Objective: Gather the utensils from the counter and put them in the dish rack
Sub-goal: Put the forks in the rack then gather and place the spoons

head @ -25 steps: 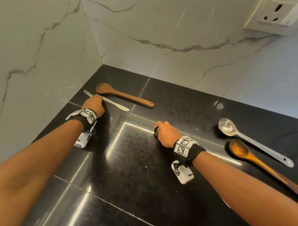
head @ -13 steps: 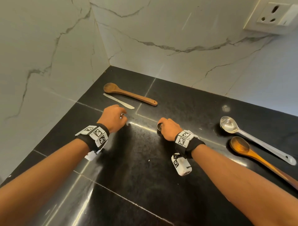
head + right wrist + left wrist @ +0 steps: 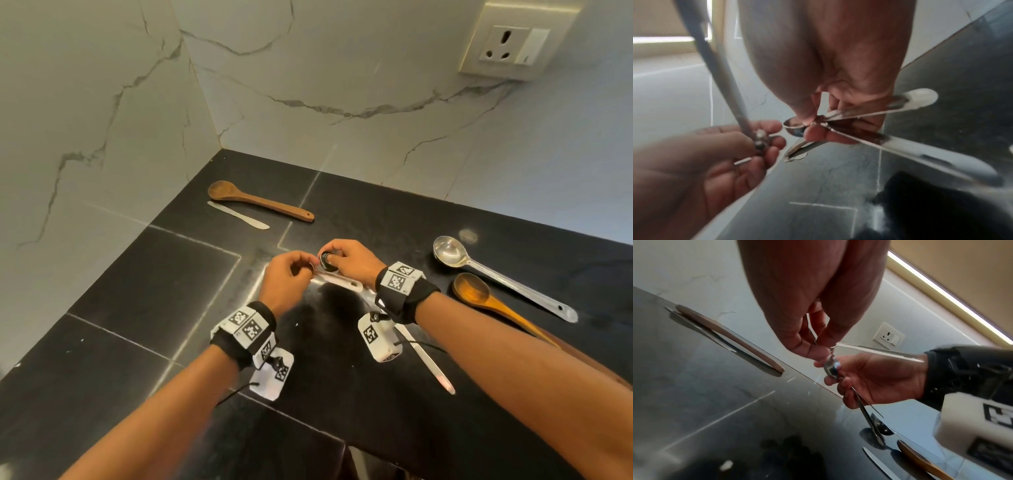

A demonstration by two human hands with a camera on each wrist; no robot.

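Note:
My hands meet above the middle of the black counter (image 3: pixel 137 298). My right hand (image 3: pixel 329 258) grips a bunch of steel utensils (image 3: pixel 941 162): a spoon bowl (image 3: pixel 831 368) sticks out past the fingers and the handles (image 3: pixel 428 363) trail back under the wrist. My left hand (image 3: pixel 305 265) pinches one thin steel utensil (image 3: pixel 721 65) right beside that bunch. A dark wooden spoon (image 3: pixel 260 202) and a steel butter knife (image 3: pixel 238 215) lie at the back left. A big steel spoon (image 3: pixel 448 251) and a lighter wooden spoon (image 3: pixel 472 291) lie at the right.
Marble walls (image 3: pixel 102 120) close the counter at the left and back, meeting in a corner. A wall socket (image 3: pixel 513 41) sits high at the back right. The counter's near edge (image 3: pixel 342 445) runs below my forearms. No dish rack shows in any view.
My left hand left the butter knife's spot and came right to meet my right hand, with a thin steel utensil in its fingers. Both hands rose off the counter.

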